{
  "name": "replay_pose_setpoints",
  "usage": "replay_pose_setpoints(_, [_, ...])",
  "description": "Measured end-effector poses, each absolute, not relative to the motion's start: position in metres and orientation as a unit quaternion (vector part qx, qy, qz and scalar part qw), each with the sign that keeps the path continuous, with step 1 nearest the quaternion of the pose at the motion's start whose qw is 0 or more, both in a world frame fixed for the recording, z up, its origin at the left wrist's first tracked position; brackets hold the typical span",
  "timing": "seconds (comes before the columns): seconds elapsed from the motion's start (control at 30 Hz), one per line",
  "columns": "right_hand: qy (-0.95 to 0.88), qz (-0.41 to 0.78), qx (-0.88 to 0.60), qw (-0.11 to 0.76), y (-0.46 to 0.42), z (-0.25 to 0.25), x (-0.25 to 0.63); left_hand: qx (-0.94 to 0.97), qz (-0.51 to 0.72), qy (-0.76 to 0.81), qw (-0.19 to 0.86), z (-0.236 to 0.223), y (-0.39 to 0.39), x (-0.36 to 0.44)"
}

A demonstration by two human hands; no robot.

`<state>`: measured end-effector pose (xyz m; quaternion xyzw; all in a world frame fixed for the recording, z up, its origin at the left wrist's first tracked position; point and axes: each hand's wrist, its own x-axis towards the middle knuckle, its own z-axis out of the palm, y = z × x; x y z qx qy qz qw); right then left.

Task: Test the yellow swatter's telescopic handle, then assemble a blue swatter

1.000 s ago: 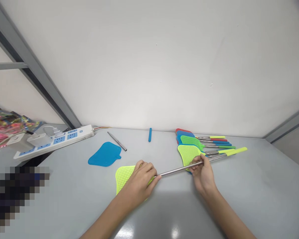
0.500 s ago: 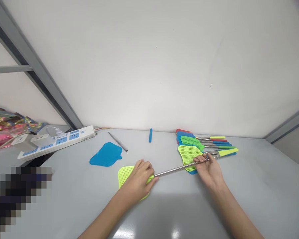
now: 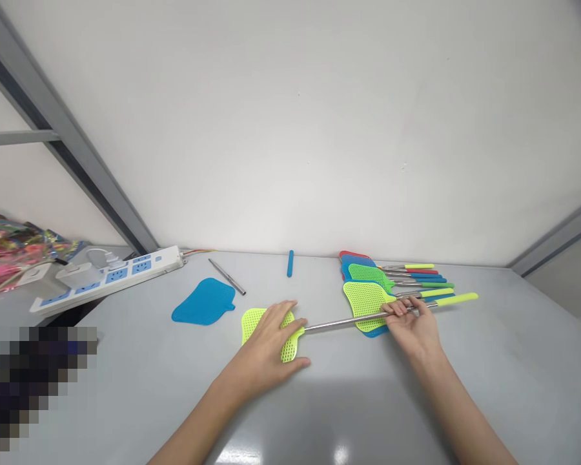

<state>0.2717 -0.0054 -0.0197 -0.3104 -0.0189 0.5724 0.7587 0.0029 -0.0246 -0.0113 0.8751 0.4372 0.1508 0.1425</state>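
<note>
Running left-right over the counter (image 3: 348, 400): yellow swatter (image 3: 336, 323), its handle (image 3: 458, 299) to the right, angled slightly away. Left hand (image 3: 272, 345) spread over its head (image 3: 289, 352); right hand (image 3: 416, 330) pinching the shaft.

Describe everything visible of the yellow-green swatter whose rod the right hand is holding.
The swatter has a yellow-green, plastic-looking head pierced with small holes, a narrow neck, a slim silvery, metal-looking rod and a yellow-green grip. It runs left to right, grip end higher in the picture. The left hand, fingers spread, partly covers the head; the right hand's fingers hold the rod near the grip. The rod crosses in front of the piled swatters.
</note>
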Motion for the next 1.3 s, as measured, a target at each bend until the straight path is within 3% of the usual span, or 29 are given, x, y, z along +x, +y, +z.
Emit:
replay_pose_setpoints(0.47, [-0.042, 0.561, -0.339, 0.754, -0.003, -0.020, 0.284, 0.871, 0.133, 0.467, 0.079, -0.017, -0.016, -0.007])
replay_pose_setpoints(1.3, [-0.018, 0.578, -0.335, 0.744, -0.003, -0.018, 0.285, 0.846, 0.130, 0.503, 0.117, -0.013, -0.014, -0.003])
